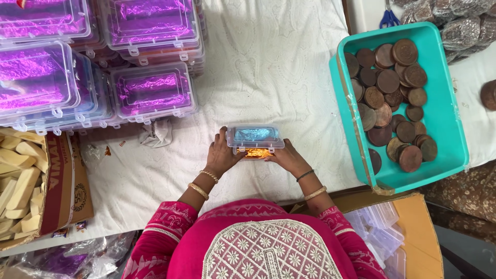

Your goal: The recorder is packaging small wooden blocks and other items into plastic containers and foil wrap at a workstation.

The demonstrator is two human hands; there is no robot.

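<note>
A small clear plastic box [255, 137] sits on the white cloth in front of me, its hinged lid raised with blue foil showing through it. Gold-wrapped contents [258, 153] lie in the base under the lid. My left hand [222, 155] grips the box's left side and my right hand [289, 157] grips its right side. Both wrists wear bangles above pink sleeves.
Stacks of clear boxes lined with purple foil [150, 93] fill the back left. A teal tub [454, 124] of round brown discs stands at the right. A cardboard box of pale sticks [20, 181] is at the left, a crumpled cloth [157, 134] nearby, empty clear boxes [385, 240] by my right elbow.
</note>
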